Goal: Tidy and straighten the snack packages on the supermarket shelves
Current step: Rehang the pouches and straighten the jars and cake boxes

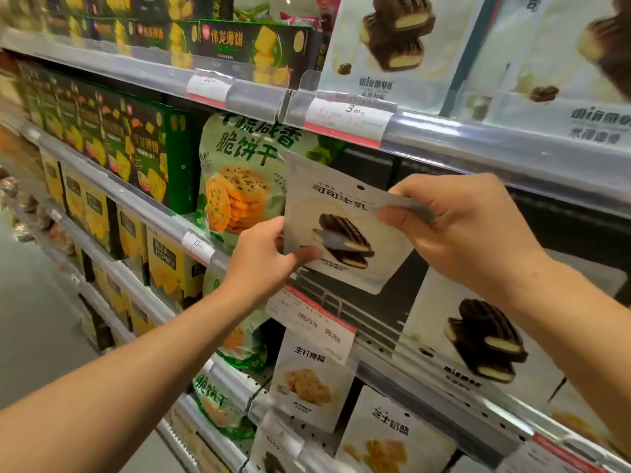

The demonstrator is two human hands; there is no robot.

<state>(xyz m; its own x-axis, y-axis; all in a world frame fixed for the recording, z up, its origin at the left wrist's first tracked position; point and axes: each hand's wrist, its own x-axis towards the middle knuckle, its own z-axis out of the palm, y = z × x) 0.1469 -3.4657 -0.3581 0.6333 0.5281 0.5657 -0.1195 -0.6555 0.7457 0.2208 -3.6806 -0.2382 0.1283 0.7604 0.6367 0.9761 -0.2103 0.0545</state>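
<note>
A white snack pouch (345,216) printed with chocolate sandwich biscuits hangs tilted in front of the middle shelf's dark gap. My left hand (263,257) pinches its lower left corner between thumb and fingers. My right hand (454,227) pinches its upper right edge. A second pouch of the same kind (478,339) leans on the shelf just below and to the right. Larger pouches of this biscuit (396,46) stand on the shelf above.
A green cracker bag (239,186) stands left of the held pouch, with dark green biscuit boxes (136,151) further left. Price tags (348,119) line the clear shelf rails. A promo card (314,322) hangs below; more white pouches (310,384) and yellow boxes (170,264) fill lower shelves.
</note>
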